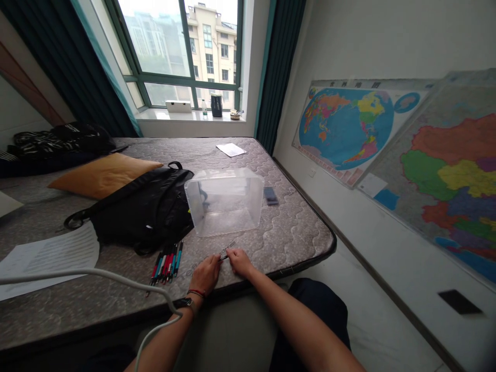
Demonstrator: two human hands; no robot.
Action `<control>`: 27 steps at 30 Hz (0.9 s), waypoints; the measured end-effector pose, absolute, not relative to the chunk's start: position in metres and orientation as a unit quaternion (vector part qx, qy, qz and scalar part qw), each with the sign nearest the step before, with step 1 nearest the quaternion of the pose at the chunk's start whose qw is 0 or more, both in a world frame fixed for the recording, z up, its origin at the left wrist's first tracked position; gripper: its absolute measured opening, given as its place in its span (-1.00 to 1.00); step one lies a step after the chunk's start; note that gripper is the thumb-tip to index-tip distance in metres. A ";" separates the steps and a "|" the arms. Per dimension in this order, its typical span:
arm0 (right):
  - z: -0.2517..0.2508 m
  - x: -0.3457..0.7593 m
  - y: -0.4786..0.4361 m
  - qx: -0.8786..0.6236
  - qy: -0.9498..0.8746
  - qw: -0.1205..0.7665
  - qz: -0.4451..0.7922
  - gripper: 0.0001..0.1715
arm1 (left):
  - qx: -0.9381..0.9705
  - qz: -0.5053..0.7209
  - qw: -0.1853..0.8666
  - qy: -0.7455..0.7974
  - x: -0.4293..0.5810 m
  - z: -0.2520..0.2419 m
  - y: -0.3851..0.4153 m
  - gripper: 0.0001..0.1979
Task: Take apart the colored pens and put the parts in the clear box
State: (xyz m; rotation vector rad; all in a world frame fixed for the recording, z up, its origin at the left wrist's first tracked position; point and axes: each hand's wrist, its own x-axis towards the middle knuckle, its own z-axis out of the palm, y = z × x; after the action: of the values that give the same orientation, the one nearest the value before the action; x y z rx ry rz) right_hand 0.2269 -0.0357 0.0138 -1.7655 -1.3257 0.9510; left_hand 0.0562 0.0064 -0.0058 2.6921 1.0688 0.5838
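Note:
Close to the mattress's near edge, my left hand (207,274) and my right hand (239,262) almost meet, the fingers of both closed. Between them they grip a slim, dark, pen-like thing (223,257); my fingers cover most of it. A see-through patterned strip (228,248) shows just beyond my fingertips, too small to name. Left of my left hand lies a bunch of pens (167,263) in red, blue and black. A clear plastic bin (228,227) rests on its side beyond my hands, its opening facing me.
On the mattress (298,232), a black backpack (143,212) leans by an orange cushion (108,173). Printed paper (58,253) lies at left; a blurred dark item (270,196) sits right of the bin. A pale cable (116,276) crosses the view near my left forearm.

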 end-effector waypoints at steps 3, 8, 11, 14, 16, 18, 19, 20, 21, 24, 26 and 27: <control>0.015 0.227 -0.036 -0.687 -0.488 0.372 0.389 -0.38 | 0.908 0.193 0.088 0.360 0.057 0.000 0.005 -0.70; 0.011 0.226 -0.035 -0.673 -0.452 0.405 0.422 -0.42 | 0.907 0.193 0.086 0.365 0.059 0.009 0.003 -0.69; 0.007 0.227 -0.034 -0.642 -0.439 0.423 0.465 -0.43 | 0.906 0.195 0.079 0.367 0.059 0.012 0.001 -0.66; 0.001 0.229 -0.033 -0.599 -0.431 0.439 0.512 -0.46 | 0.906 0.198 0.071 0.368 0.059 0.012 0.000 -0.65; -0.003 0.230 -0.032 -0.589 -0.425 0.448 0.522 -0.46 | 0.902 0.209 0.070 0.371 0.059 0.009 0.000 -0.70; -0.006 0.230 -0.032 -0.587 -0.424 0.453 0.520 -0.43 | 0.895 0.224 0.077 0.377 0.058 0.005 0.000 -0.73; -0.007 0.230 -0.031 -0.587 -0.424 0.455 0.518 -0.41 | 0.893 0.229 0.082 0.380 0.058 0.003 0.000 -0.74; -0.008 0.229 -0.031 -0.587 -0.424 0.457 0.517 -0.40 | 0.891 0.230 0.086 0.382 0.058 0.001 0.001 -0.75; -0.008 0.229 -0.031 -0.585 -0.424 0.458 0.517 -0.39 | 0.890 0.228 0.090 0.384 0.058 -0.001 0.001 -0.76; -0.009 0.230 -0.031 -0.580 -0.424 0.455 0.526 -0.40 | 0.889 0.218 0.088 0.392 0.059 -0.002 0.000 -0.78; -0.009 0.231 -0.031 -0.580 -0.424 0.444 0.535 -0.39 | 0.888 0.212 0.081 0.401 0.059 0.000 0.000 -0.79; -0.009 0.232 -0.030 -0.582 -0.423 0.439 0.537 -0.38 | 0.887 0.209 0.078 0.403 0.060 0.001 -0.001 -0.79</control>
State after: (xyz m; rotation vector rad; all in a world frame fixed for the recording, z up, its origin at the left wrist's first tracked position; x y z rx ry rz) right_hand 0.2316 -0.0302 -0.0090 -1.4467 -1.0510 1.3350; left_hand 0.0595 -0.0006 0.0010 2.6577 1.2077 0.6262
